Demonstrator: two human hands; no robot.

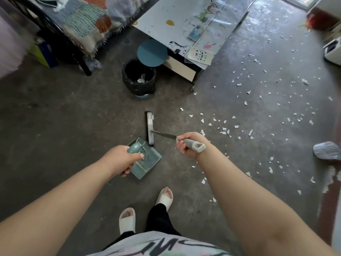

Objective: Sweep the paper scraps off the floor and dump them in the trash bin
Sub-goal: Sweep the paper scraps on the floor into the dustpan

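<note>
Our left hand (pixel 125 159) is curled tight round the teal handle of the dustpan (pixel 149 160), just left of the frame's centre. Our right hand (pixel 188 145) is clamped on the grey grip of the broom (pixel 150 126), right of centre. The broom's shaft runs left from that hand to its head, which stands on the floor (pixel 73 111). The near end of the head is just beside the pan's far edge.

The paper scraps (pixel 250 133) lie across the right half of the frame, thickest at the middle right and thinning toward the lower right. The floor left of the broom looks free of them. The trash bin (pixel 138 84) stands above centre with its round lid (pixel 152 52) tipped up, and some white bits already lie inside.

We judge that we are in the sweeping step, with most of the work ahead. The next move calls for reaching the broom head out to the right, past the nearest scraps, and drawing them back into a heap in front of the pan's lip. The pan needs to lie flat against the floor for that.

We count one broom, one dustpan and one bin with one lid. There are two hands, each of them full. The scraps run to many dozens, too many to count. A low bench (pixel 184 19) stands at the upper middle, beside the bin.
</note>
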